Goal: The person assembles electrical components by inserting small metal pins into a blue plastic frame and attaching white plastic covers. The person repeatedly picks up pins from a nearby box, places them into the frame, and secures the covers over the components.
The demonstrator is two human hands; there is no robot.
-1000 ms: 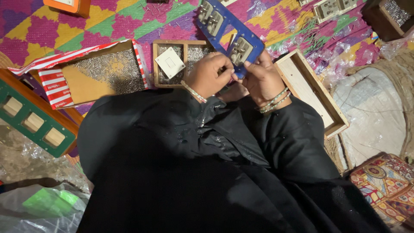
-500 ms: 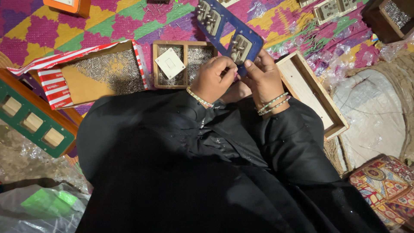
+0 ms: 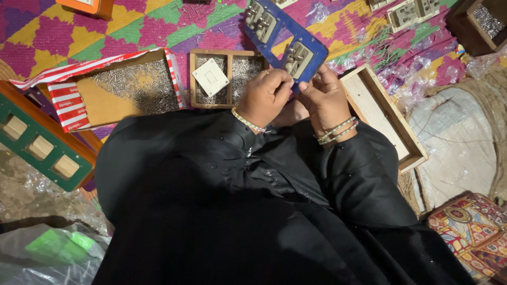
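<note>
While both hands meet at its near end, the flat blue plastic plate (image 3: 288, 39), long and fitted with pale ridged switch blocks, slants over the bright woven mat (image 3: 132, 26). The left hand (image 3: 264, 97) has its grip pinched narrow on the plate's lower edge; the right hand (image 3: 327, 100) clasps the same corner. Just beside the left hand sits a shallow wooden tray (image 3: 228, 79) of fine metal screws, with a smooth white square switch (image 3: 210, 77) resting on top.
</note>
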